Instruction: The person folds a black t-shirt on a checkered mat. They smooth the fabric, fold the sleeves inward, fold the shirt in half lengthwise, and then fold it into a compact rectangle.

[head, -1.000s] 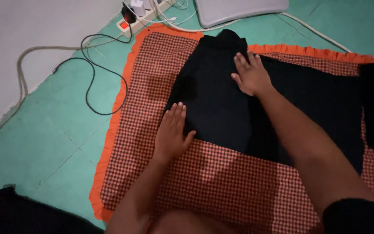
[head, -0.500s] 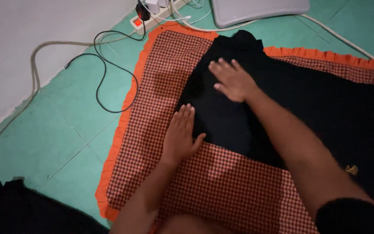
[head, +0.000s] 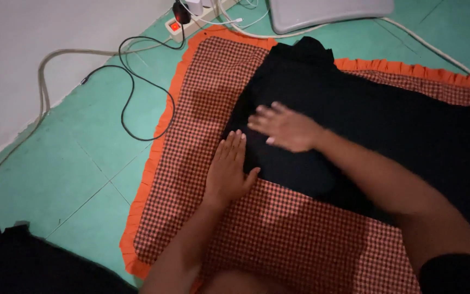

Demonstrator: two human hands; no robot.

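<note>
A black garment (head: 365, 114) lies spread flat on a red-and-black checked mat (head: 202, 109) with an orange frilled edge. My left hand (head: 228, 173) rests flat, fingers together, on the mat at the garment's near left edge. My right hand (head: 286, 127) lies palm down on the garment's left part, fingers spread and blurred from motion. Neither hand grips anything.
The mat lies on a green tiled floor (head: 66, 174). A white power strip (head: 189, 19) with plugs and a black cable (head: 131, 92) sit at the back left by the white wall. A grey flat object (head: 327, 11) lies beyond the mat. Dark cloth (head: 23, 261) lies at the bottom left.
My right hand has slid across the garment from its far end toward me and to the left, close to my left hand. The left hand has stayed at the garment's edge.
</note>
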